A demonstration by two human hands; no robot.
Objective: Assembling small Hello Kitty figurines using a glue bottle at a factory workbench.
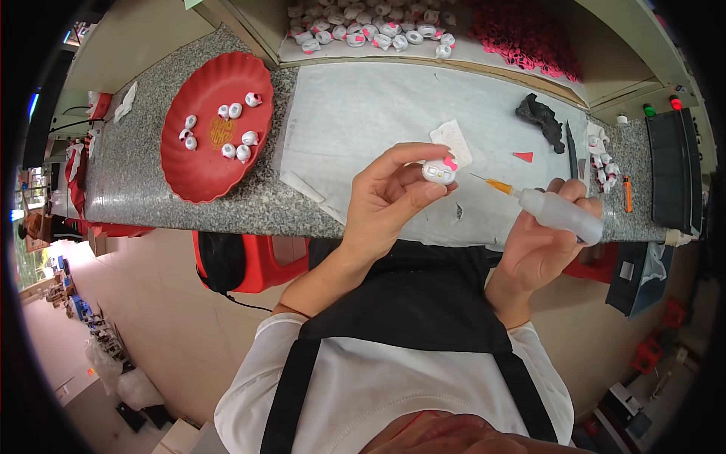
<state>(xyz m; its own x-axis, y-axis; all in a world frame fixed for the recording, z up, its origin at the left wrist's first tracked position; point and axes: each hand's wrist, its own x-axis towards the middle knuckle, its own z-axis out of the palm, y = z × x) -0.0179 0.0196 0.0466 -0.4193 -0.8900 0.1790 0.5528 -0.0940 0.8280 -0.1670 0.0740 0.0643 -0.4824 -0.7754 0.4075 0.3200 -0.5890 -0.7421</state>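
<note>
Between thumb and fingers, my left hand [386,193] pinches a small white figurine head [439,172] with a pink bow, held above the paper-covered bench. My right hand [546,246] is wrapped round a translucent squeeze bottle [561,215] with an orange needle tip [499,185]. The thin needle points left at the head, with a small gap between them. A white textured pad [451,142] lies just beyond my left fingers. To the left, a red scalloped plate [178,163] carries several similar white heads.
A shelf at the back holds a heap of white heads [363,34] and many pink pieces [525,45]. On the right lie a crumpled black cloth [541,121], a red triangular scrap [522,157], a dark slim tool [572,147], an orange stick [627,194] and a black bin [673,170].
</note>
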